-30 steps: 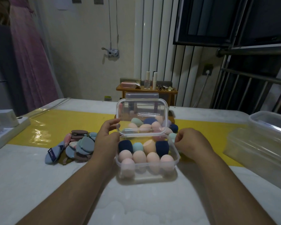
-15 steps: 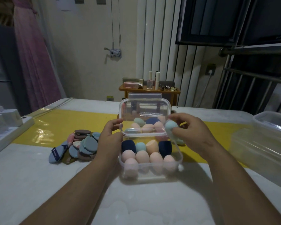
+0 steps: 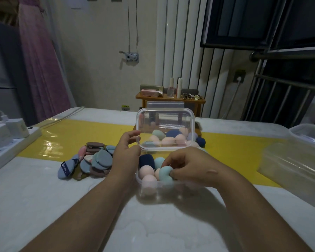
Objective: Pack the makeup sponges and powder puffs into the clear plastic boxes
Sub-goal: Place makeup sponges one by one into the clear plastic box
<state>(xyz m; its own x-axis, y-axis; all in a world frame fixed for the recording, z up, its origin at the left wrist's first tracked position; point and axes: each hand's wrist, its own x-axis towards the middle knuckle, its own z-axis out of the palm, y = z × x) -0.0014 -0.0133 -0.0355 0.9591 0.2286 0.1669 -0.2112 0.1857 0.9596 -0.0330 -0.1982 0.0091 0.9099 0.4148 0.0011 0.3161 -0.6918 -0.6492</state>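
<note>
Both hands over box (image 3: 154,190): right grip (image 3: 187,166) clamps teal sponge (image 3: 165,174); left grip (image 3: 126,151) pinches lid (image 3: 165,130).

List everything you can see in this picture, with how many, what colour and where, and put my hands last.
Clear box: one, open, centre of table, part filled with sponges.
Lid: one, clear, standing up behind the box.
Sponges in box: pink, navy and teal; count partly hidden.
Loose sponges: several, pink, navy, teal, behind the lid.
Powder puffs: a pile, blue, brown, pink, left of the box.
Big clear tubs: stacked, right edge; count unclear.
Yellow strip: one, across the table.
Power strip: one, white, far left.
Left hand: steadies the box and lid.
Right hand: holds a teal sponge over the box.
</note>
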